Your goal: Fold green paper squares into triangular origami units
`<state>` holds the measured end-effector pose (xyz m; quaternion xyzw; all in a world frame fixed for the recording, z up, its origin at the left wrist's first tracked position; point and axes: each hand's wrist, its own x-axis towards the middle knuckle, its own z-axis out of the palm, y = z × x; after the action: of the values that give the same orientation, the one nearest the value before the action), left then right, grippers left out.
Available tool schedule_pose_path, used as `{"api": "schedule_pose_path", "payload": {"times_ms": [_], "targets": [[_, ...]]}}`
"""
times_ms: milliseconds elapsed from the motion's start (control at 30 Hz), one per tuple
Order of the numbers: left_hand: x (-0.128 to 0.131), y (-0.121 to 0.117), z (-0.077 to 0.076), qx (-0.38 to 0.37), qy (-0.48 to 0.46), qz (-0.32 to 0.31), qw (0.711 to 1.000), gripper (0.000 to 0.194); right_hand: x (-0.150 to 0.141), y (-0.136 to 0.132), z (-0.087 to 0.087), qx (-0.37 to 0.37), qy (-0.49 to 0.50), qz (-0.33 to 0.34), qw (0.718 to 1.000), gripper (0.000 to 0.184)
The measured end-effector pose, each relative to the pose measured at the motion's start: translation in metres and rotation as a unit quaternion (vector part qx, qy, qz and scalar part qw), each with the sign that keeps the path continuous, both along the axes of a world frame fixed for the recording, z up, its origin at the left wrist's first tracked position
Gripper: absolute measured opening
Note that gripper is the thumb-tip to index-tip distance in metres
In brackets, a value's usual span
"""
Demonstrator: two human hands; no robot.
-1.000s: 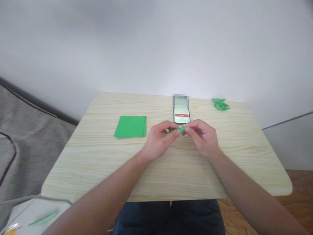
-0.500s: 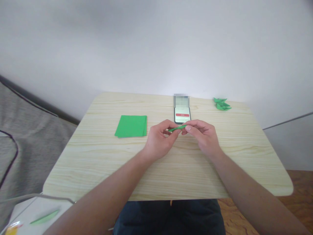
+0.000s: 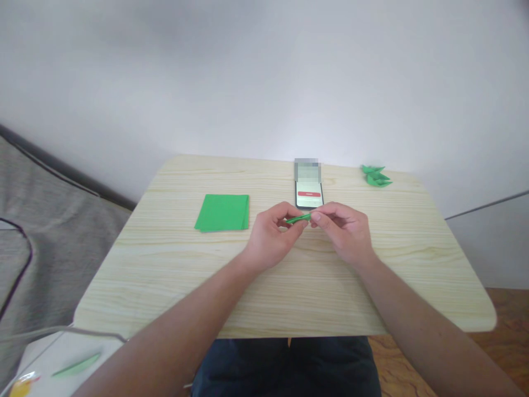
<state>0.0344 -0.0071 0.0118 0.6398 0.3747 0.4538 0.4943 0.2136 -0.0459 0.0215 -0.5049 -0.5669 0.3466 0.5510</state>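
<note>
A narrow piece of folded green paper (image 3: 298, 218) is held between both hands over the middle of the table. My left hand (image 3: 275, 231) pinches its left part between thumb and fingers. At its right end, the thumb and fingers of my right hand (image 3: 345, 226) are closed on it and cover that tip. Just beyond the fingertips lies a phone (image 3: 309, 202) with a lit screen and a red bar. Left of my left hand is a stack of green paper sheets (image 3: 223, 212), slightly fanned at its right edge.
Small folded green paper pieces (image 3: 377, 178) sit at the back right of the wooden table (image 3: 165, 264), near the white wall (image 3: 264, 82). At lower left, a cable (image 3: 61, 330) crosses a white surface bearing a light green item (image 3: 77, 365). Grey fabric (image 3: 53, 264) hangs at left.
My right fingers have slid slightly and now cover the right tip of the folded paper, which showed before. The rest of the table looks the same.
</note>
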Motion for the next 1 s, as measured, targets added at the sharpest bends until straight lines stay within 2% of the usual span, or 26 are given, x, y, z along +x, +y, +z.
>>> {"api": "schedule_pose_path", "payload": {"times_ms": [200,367,500,833,1000], "targets": [[-0.0003,-0.0002,0.0025,-0.04,-0.042,-0.02,0.998,0.017,0.0,-0.0001,0.0005,0.007,0.002,0.004,1.0,0.007],[-0.0029,0.0007,0.004,-0.019,-0.05,-0.038,0.998,0.018,0.0002,-0.0004,0.0009,0.016,-0.01,-0.009,1.0,0.009],[-0.0038,0.0011,0.0019,-0.003,-0.058,-0.028,0.998,0.017,-0.0007,-0.0016,0.0019,0.01,-0.014,-0.013,1.0,0.012],[-0.0039,0.0015,0.0015,0.027,-0.019,-0.008,0.999,0.017,-0.0015,-0.002,-0.0006,0.005,-0.004,-0.014,1.0,0.013],[-0.005,-0.001,0.0025,0.059,0.027,0.01,0.998,0.015,-0.0017,-0.0005,-0.0001,-0.006,-0.007,0.024,1.0,0.013]]}}
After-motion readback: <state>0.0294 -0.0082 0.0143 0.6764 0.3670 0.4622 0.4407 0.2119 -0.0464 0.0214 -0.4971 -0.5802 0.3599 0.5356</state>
